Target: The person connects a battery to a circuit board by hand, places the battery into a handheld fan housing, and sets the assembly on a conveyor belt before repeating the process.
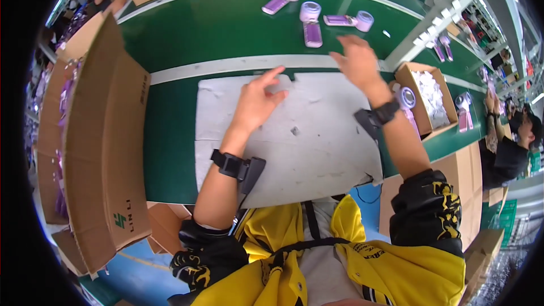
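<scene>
My left hand (pixel 258 102) hovers over the grey-white mat (pixel 306 153), thumb and fingers apart, holding nothing. Past the mat's far right edge, my right hand (pixel 358 63) reaches toward the green belt with its fingers spread and nothing in them. Nearest to it lie a purple handheld fan (pixel 311 33), handle toward me, and a second purple fan (pixel 341 20) lying sideways. A third fan (pixel 276 4) rests farther back to the left. Black straps with flat dark pieces sit on both my wrists.
A tall cardboard box (pixel 107 136) stands on the left. At the right, a small carton (pixel 416 79) holds white pieces, with fans (pixel 406 98) on both sides of it. A white post (pixel 422 28) rises at the belt's right. Other people work at the far left and right.
</scene>
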`<state>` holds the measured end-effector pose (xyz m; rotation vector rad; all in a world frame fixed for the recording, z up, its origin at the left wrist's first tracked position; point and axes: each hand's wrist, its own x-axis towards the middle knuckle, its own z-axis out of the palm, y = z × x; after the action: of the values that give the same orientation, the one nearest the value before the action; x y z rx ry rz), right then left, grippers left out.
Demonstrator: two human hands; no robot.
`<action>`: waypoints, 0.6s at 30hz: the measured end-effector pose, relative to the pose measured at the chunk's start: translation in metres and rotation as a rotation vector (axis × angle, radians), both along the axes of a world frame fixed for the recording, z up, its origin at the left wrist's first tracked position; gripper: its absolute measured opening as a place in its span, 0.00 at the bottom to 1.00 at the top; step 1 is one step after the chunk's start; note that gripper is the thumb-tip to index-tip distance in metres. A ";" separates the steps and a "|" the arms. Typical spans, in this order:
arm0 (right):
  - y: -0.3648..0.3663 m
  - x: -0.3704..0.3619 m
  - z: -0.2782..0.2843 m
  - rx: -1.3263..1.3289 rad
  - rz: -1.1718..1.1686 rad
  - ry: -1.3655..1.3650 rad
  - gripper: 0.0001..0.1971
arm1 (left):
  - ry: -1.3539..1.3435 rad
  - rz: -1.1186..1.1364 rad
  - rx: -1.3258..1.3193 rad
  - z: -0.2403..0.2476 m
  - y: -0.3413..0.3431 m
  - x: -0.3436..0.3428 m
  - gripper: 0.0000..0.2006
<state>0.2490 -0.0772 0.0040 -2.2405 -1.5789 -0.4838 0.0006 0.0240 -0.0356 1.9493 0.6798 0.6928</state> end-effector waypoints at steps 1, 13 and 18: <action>-0.016 0.016 0.009 -0.074 -0.062 0.038 0.25 | -0.010 0.016 0.011 -0.003 0.003 0.002 0.29; -0.139 0.121 0.006 -0.735 -0.050 0.052 0.18 | 0.030 -0.044 0.105 -0.007 -0.007 0.021 0.20; -0.172 0.167 -0.004 -0.743 -0.004 -0.021 0.25 | -0.085 -0.081 0.093 -0.018 -0.003 0.042 0.15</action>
<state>0.4156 -0.2487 0.0001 -2.7482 -1.9951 0.1190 0.0422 0.0210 -0.0533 2.0081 0.5217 0.7646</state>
